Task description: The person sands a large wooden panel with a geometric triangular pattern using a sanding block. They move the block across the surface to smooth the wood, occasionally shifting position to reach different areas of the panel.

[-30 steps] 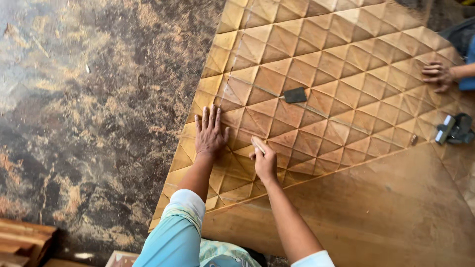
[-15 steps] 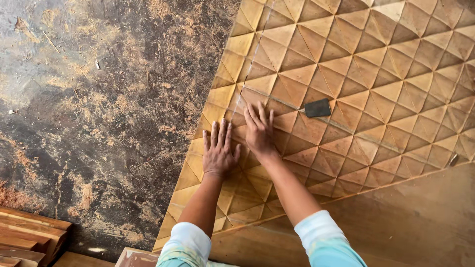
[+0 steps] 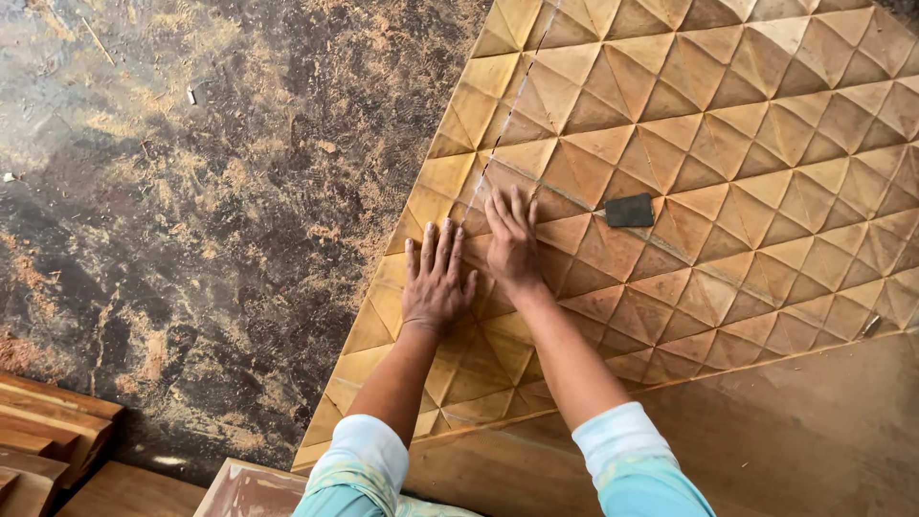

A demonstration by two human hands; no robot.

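Here, your two hands lie side by side near the lower left corner of a carved wooden panel (image 3: 728, 124), a big board cut all over into raised triangular facets. Off to the left, the dark floor (image 3: 191, 220) is strewn with pale sawdust, and a stack of wooden boards (image 3: 48, 431) sits at the bottom left corner of the view. A small dark flat pad (image 3: 629, 211) rests on the panel to the right of your hands, apart from them, with nothing lying between it and your right fingers. Below the carved panel, a smooth plain wooden sheet (image 3: 795, 431) runs under its lower edge.

Your left hand (image 3: 437, 282) is flat, fingers spread and pressed on the facets close to the panel's left edge; it holds nothing. Your right hand (image 3: 514, 244) lies just beside it, a little further up the panel, palm down with fingers stretched out; whether anything is tucked under that palm cannot be told.
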